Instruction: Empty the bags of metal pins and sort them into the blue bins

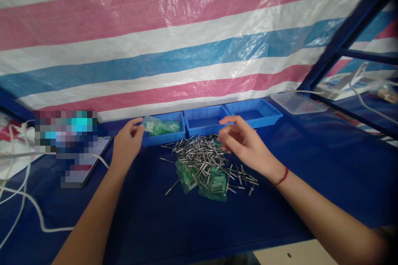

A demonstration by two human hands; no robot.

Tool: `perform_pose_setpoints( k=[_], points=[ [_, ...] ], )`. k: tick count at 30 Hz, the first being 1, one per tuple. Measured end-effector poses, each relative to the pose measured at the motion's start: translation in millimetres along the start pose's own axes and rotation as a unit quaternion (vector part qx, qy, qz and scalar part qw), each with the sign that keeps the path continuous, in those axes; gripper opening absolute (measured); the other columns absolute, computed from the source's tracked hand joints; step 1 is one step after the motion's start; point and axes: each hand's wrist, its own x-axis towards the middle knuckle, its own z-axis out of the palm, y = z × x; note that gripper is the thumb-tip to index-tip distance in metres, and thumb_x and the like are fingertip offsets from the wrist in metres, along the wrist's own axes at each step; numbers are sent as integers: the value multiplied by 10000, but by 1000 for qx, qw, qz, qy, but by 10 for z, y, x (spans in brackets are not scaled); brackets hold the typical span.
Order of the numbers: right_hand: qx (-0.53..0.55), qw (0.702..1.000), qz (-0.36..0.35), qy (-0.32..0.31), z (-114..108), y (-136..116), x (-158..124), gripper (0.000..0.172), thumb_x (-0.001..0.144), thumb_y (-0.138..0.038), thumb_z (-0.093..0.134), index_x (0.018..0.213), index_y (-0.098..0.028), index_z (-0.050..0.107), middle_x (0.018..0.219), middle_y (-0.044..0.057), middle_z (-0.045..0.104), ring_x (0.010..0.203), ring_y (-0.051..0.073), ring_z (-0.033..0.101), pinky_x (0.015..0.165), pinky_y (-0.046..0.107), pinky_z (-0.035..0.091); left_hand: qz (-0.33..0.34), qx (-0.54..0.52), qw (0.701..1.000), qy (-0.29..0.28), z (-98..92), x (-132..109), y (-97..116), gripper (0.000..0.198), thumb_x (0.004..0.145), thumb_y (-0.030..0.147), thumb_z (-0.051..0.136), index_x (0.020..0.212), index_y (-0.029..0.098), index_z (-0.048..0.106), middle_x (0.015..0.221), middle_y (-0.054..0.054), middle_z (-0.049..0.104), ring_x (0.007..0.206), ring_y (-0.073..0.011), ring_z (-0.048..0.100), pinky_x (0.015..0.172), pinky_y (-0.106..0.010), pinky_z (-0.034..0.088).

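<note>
So there's a big striped tarp [174,49] hanging behind a blue counter [326,165], with three blue trays [205,121] lined up along its back edge. The left tray has green bags [166,127] in it. In front of the trays sits a loose pile of metal rivets [202,159] with more green bags [214,182] mixed in underneath. Left hand [127,143] is up at the left tray's rim, grip pinched shut on a small clear bag [148,124]. Right hand [241,140] hovers over the top of the rivet pile, fingertips drawn together; can't tell if anything's in them.
</note>
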Motion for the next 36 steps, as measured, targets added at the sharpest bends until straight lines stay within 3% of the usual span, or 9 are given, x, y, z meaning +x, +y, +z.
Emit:
perform_pose_setpoints(
  k=[3,5,8,11,16,19,23,32,36],
  points=[
    [-69,998,1,-11,-51,-20,8,145,841,-201,491,984,-217,474,703,-29,553,564,110,525,518,255,413,45,119,992,-25,63,-47,39,301,854,342,475,1002,211,703,970,-65,702,908,-250,632,847,-365,464],
    [-185,982,-2,-43,-125,-43,26,71,821,-165,468,840,-205,523,638,-30,540,537,112,501,515,259,378,86,166,982,-7,76,-73,76,272,853,344,491,940,219,716,1023,-76,673,982,-264,597,902,-399,437],
    [-363,926,-9,-105,-268,-53,68,144,776,-114,459,725,-197,564,596,-22,553,518,117,481,534,274,341,137,162,976,38,51,-121,163,272,868,350,498,978,203,699,1031,-95,635,1003,-266,571,915,-422,426],
    [-434,889,-7,-145,-391,-3,105,151,755,-114,480,752,-191,610,678,10,613,586,141,526,581,284,362,211,108,971,12,13,-215,329,261,899,320,475,1012,188,669,1025,-88,617,978,-232,571,910,-386,430],
    [-444,872,-7,-206,-482,95,106,109,738,-186,576,823,-183,646,809,50,622,725,177,562,678,299,412,319,16,935,-154,8,-439,633,211,924,254,452,971,186,646,990,-51,622,939,-171,578,879,-310,438],
    [-455,859,-27,-234,-493,106,88,171,730,-307,653,854,-190,640,868,57,593,813,203,548,737,324,414,341,3,916,-209,28,-521,704,204,931,237,444,974,189,638,964,-41,635,925,-170,566,863,-314,432],
    [-468,853,-42,-227,-501,117,94,210,765,-376,654,865,-192,631,887,60,570,843,206,539,760,329,408,342,2,911,-229,45,-550,697,203,937,240,439,969,188,632,947,-35,637,907,-170,558,845,-316,428],
    [-468,854,-46,-223,-512,157,116,148,797,-246,594,923,-191,648,881,59,607,758,173,568,696,286,420,351,12,902,-253,79,-587,714,236,946,244,406,983,184,632,955,-52,642,918,-184,567,848,-323,432],
    [-448,860,-46,-238,-512,155,120,114,777,-163,559,822,-187,660,821,52,625,739,171,575,693,287,423,354,12,899,-258,89,-591,724,226,936,232,416,982,183,631,948,-49,647,913,-183,567,845,-319,425]
  ],
)
